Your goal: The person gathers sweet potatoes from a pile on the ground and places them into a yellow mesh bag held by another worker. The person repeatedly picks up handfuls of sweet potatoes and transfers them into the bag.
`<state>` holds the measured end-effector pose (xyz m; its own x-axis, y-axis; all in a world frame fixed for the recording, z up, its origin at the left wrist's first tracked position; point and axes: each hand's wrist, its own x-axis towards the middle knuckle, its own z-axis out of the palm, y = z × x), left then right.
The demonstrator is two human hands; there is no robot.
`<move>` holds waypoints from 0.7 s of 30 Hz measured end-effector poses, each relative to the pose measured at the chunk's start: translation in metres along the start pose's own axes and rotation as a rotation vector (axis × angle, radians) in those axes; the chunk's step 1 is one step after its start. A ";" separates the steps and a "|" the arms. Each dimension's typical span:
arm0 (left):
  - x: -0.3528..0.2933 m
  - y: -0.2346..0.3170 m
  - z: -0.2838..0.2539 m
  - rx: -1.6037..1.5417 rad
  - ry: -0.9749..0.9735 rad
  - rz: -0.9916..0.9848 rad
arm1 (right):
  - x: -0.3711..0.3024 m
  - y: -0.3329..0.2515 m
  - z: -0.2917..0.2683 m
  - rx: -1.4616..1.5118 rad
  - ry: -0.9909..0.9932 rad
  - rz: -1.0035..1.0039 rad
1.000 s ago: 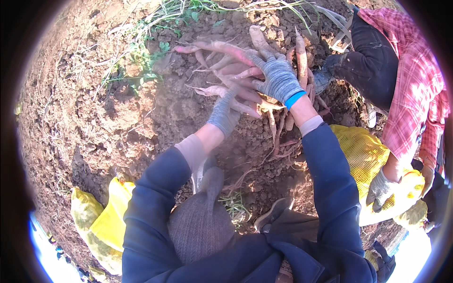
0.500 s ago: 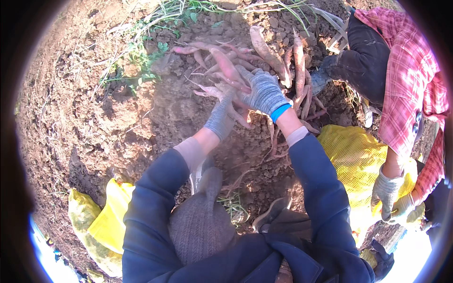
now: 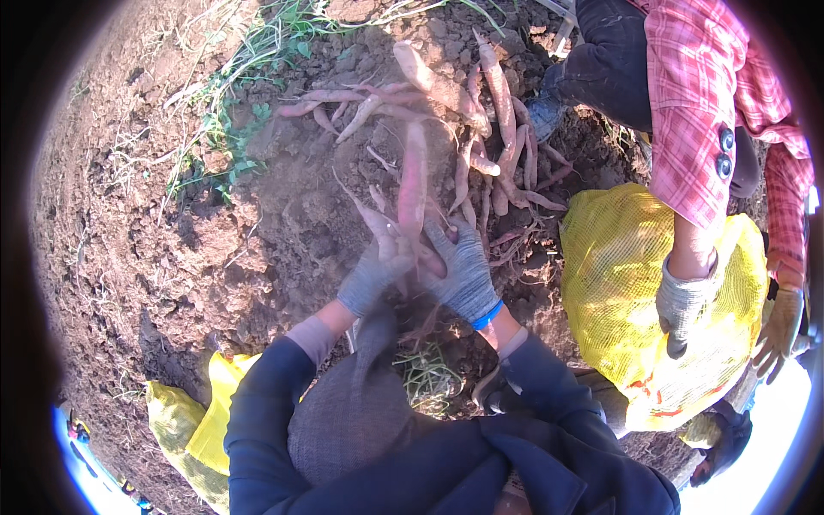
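Note:
Between my two gloved hands is a bunch of long pinkish sweet potatoes (image 3: 413, 180), lifted close to my body. My left hand (image 3: 375, 273), in a grey knit glove, is closed around the bunch's left side, where a pale thin root sticks out. My right hand (image 3: 463, 268), in a matching glove with a blue cuff, grips it from the right with its fingers partly spread against the roots. Beyond them, a pile of sweet potatoes (image 3: 506, 129) lies on the soil, with thinner ones (image 3: 343, 105) to its left.
At right, a co-worker in a red checked shirt (image 3: 699, 103) has a gloved hand (image 3: 687, 300) over a full yellow mesh sack (image 3: 614, 266). More yellow sacks (image 3: 176, 421) lie at lower left. Green vines (image 3: 257, 64) cross the clumpy soil at the far left.
Both my hands have drawn the sweet potatoes off the pile and back toward me. The co-worker's hands have moved apart, and the yellow sack at right shows more fully.

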<state>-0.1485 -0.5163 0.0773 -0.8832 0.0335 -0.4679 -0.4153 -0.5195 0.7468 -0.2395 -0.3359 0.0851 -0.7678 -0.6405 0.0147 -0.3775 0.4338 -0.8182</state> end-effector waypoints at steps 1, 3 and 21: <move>-0.006 0.004 0.008 0.100 -0.036 0.015 | -0.010 -0.010 -0.012 -0.229 0.014 -0.074; -0.009 0.015 0.022 0.290 -0.140 0.090 | -0.028 -0.034 -0.030 -0.093 0.102 0.059; -0.120 0.207 0.348 1.195 -0.580 0.703 | -0.194 -0.213 -0.250 -0.264 0.870 0.021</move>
<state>-0.2044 -0.3303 0.4522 -0.8148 0.5532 0.1735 0.4432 0.4013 0.8016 -0.1397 -0.1459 0.4004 -0.8552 0.0272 0.5176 -0.3830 0.6397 -0.6664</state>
